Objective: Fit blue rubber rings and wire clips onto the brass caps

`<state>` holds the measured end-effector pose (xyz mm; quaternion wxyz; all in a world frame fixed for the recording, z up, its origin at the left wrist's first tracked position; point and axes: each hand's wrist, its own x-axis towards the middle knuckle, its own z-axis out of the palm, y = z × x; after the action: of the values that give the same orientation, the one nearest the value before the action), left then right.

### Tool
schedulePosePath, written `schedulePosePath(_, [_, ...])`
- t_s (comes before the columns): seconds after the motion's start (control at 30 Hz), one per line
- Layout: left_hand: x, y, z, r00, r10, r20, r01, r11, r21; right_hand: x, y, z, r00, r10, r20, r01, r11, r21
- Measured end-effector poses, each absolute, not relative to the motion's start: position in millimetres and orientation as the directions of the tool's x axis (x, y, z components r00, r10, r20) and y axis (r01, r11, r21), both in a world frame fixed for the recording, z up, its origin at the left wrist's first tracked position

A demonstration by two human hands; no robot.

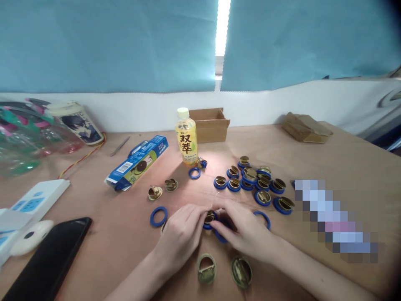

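Presently, we find one round, brass-coloured metal fitting with a blue ring about it (209,217) between the two hands, near the middle of the bench (125,234). We note the fingers of the left hand (182,228) and of the right hand (241,220) grasping it from either side; whether it touches the bench, we cannot tell. Nearest the person lie two ringless, brass-coloured metal fittings (206,274). We record a flat, blue, circular ring (152,217) beside the left hand, and a cluster of blue-ringed, brass-coloured fittings (262,198) beyond the right. Farther back, we observe a yellow-labelled plastic bottle (187,144) standing upright before an open, brown cardboard box (214,131).
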<state>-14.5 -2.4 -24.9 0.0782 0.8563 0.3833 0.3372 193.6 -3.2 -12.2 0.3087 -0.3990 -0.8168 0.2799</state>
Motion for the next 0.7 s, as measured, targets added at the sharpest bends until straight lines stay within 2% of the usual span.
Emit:
schedulePosePath(0.2, [-13.8,-3.3,-21.6,0.421,0.687,0.592,0.585,-0.704,0.401,195.8,-3.1,-9.9,-0.467,0.846,0.258,0.440,0.475,-0.762])
schedulePosePath(0.37, [-16.2,-5.0,-18.7,0.400,0.645,0.651,0.483,-0.752,0.449,194.3,-5.6,-5.8,-0.513,0.819,0.258,0.430,0.505,-0.748])
schedulePosePath(0.47, [-17.9,-5.5,-19.2,0.411,0.623,0.666,0.438,-0.775,0.456,191.6,-6.9,-5.2,-0.506,0.821,0.265,0.388,0.491,-0.780])
schedulePosePath(0.7, [-17.4,-4.1,-19.0,0.385,0.663,0.642,0.423,-0.745,0.516,187.8,-6.6,-9.0,-0.419,0.901,0.107,0.207,0.210,-0.956])
